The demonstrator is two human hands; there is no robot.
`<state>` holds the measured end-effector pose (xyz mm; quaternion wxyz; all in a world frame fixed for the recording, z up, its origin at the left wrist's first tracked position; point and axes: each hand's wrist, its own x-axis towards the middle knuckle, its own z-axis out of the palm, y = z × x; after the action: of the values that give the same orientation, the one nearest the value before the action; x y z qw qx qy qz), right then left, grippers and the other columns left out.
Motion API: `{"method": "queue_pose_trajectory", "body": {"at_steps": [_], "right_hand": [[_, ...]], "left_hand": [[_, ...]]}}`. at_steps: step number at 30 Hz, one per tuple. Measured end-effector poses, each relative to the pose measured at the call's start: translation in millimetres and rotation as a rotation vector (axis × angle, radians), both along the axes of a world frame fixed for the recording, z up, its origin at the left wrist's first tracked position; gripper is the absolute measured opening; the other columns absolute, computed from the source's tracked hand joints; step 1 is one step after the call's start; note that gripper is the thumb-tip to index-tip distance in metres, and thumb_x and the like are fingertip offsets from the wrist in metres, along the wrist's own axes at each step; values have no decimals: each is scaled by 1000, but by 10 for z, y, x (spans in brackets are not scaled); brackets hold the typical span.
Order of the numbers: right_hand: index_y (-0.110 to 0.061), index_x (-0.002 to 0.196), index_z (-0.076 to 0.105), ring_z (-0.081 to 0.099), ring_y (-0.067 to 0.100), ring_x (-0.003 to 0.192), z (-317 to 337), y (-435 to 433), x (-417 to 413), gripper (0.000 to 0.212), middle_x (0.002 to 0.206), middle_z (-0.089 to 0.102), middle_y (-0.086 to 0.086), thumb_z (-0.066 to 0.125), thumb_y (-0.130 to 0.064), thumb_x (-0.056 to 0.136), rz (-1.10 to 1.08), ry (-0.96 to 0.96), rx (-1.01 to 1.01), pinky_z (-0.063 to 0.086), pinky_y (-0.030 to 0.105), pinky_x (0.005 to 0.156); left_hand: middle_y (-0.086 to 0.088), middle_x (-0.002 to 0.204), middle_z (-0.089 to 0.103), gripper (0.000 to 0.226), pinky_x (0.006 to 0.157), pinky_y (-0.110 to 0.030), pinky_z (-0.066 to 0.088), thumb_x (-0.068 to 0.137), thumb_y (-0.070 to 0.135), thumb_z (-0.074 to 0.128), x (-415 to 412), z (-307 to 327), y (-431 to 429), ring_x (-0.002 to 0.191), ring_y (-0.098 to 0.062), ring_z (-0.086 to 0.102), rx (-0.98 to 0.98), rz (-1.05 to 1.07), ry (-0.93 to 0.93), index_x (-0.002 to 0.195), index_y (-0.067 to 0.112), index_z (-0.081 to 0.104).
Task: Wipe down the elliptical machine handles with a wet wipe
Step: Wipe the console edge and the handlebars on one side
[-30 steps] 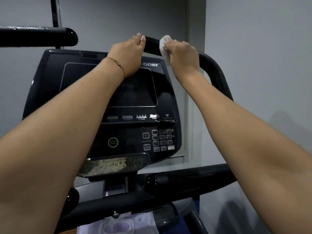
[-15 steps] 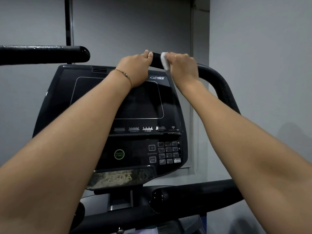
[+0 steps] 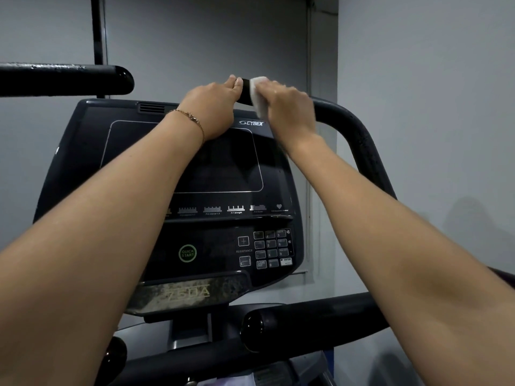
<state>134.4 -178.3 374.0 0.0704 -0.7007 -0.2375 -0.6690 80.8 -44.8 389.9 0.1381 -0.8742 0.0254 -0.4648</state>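
Note:
The right black curved handle (image 3: 359,135) of the elliptical rises past the console and bends left at the top. My left hand (image 3: 214,110) grips the tip of that handle, a thin bracelet on its wrist. Just to its right, my right hand (image 3: 289,110) presses a white wet wipe (image 3: 257,94) around the handle; a short black stretch of bar shows between the two hands. The left handle (image 3: 69,79) sticks out horizontally at the upper left, untouched.
The dark console (image 3: 223,168) with screen, keypad and green quick-start button sits below my hands. A lower black grip bar (image 3: 306,327) crosses at the bottom. Grey walls stand behind and to the right, and a dark vertical pole (image 3: 97,29) is at the upper left.
The view has tilted upward, so everything sits lower in frame. My right hand with the wipe has slid slightly along the handle; my left hand keeps its grip on the tip.

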Motion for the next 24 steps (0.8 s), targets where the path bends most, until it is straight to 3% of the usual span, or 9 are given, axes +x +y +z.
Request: {"method": "queue_pose_trajectory", "body": {"at_steps": [4, 9, 12, 14, 18, 21, 24], "right_hand": [[-10, 86, 58, 58, 27, 71, 112, -180, -6, 27, 82, 64, 13, 34, 2, 91, -91, 141, 45, 39, 28, 63], [-6, 106, 62, 61, 27, 64, -63, -246, 22, 40, 85, 68, 12, 26, -16, 94, -32, -30, -24, 43, 30, 56], [-5, 112, 56, 65, 31, 83, -87, -462, 95, 28, 96, 67, 14, 36, 0, 94, -171, 99, 13, 48, 33, 68], [-3, 111, 55, 64, 32, 87, -5, -422, 88, 28, 100, 66, 15, 37, 6, 92, -227, 125, 29, 41, 31, 66], [-3, 116, 52, 63, 32, 92, -112, -520, 53, 29, 108, 64, 16, 34, 4, 94, -215, 128, 36, 36, 30, 66], [-1, 116, 53, 63, 34, 94, -240, -788, 71, 28, 108, 63, 18, 38, 3, 93, -221, 163, 100, 44, 35, 71], [-2, 111, 55, 62, 31, 91, -113, -685, 70, 26, 104, 64, 16, 39, 4, 92, -222, 181, 82, 37, 32, 65]], "left_hand": [[0, 158, 12, 69, 95, -43, 41, 88, -8, 30, 0, 12, -7, 128, -36, 41, 3, 9, 4, 152, 14, 12], [-1, 158, 14, 69, 96, -44, 42, 88, -7, 31, -5, 7, 11, 126, -36, 43, 12, 23, -7, 151, 13, 14], [-14, 150, 30, 59, 92, -45, 43, 90, -4, 32, 5, 33, -37, 118, -40, 48, 71, 36, -25, 148, 4, 22], [-19, 136, 43, 49, 86, -45, 45, 90, -2, 35, -1, 67, -61, 108, -40, 53, 106, 23, -56, 139, -2, 34], [-17, 151, 28, 54, 93, -48, 44, 90, -2, 36, 17, 65, -82, 117, -42, 50, 116, -1, -79, 144, -1, 28], [-18, 145, 37, 50, 89, -47, 45, 91, 1, 34, 74, 62, -119, 113, -43, 52, 121, 32, -106, 141, -2, 33], [-20, 132, 48, 43, 85, -43, 46, 91, 5, 33, 104, 124, -184, 107, -39, 54, 125, 74, -102, 132, -4, 42]]}}
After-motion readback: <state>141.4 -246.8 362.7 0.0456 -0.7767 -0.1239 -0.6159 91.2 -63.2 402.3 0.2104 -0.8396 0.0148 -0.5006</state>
